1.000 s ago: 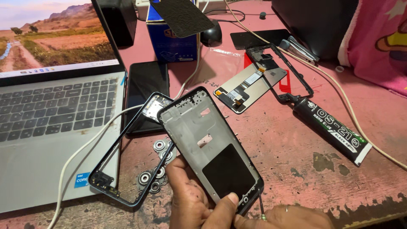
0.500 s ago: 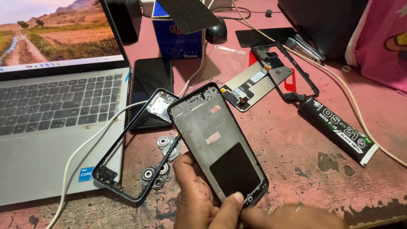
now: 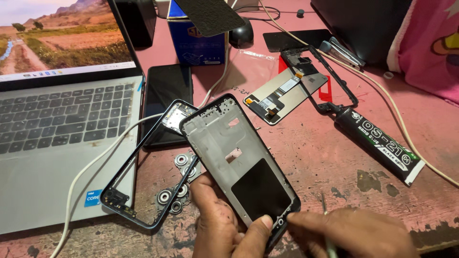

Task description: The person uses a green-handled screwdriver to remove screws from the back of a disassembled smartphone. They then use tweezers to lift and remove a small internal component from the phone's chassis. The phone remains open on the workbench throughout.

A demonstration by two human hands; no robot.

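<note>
Hands meet at the near end of a phone middle frame (image 3: 239, 157) — that is the piece you have in your grip. Your left hand (image 3: 224, 227) is closed on its lower edge, thumb pressed on the inner face beside the dark rectangular patch, fingers curled beneath, so the frame sits tilted up off the pink table (image 3: 325, 157) with its far end pointing away from you. Your right hand (image 3: 354, 234) comes in from the right with its fingers pinched round a thin metal tool (image 3: 326, 215), the fingertip touching the frame's bottom corner; the tool's lower end is hidden behind your hand.

Just left of the frame lies a second, hollow phone bezel (image 3: 143, 167), resting partly on the laptop (image 3: 62, 143) and partly on the table, with a white cable (image 3: 95, 162) running under it. Small round bearings (image 3: 174, 188) lie scattered between the bezel and your left hand. A dark phone (image 3: 167, 95) lies face up beyond the bezel, beside the laptop's keyboard. Further right, a display panel (image 3: 282, 95) rests with its back and ribbon connectors showing, next to another black frame (image 3: 325, 76). A black glue tube (image 3: 380, 143) lies well apart to the right, at an angle. A blue box (image 3: 196, 38) stands at the far edge.
</note>
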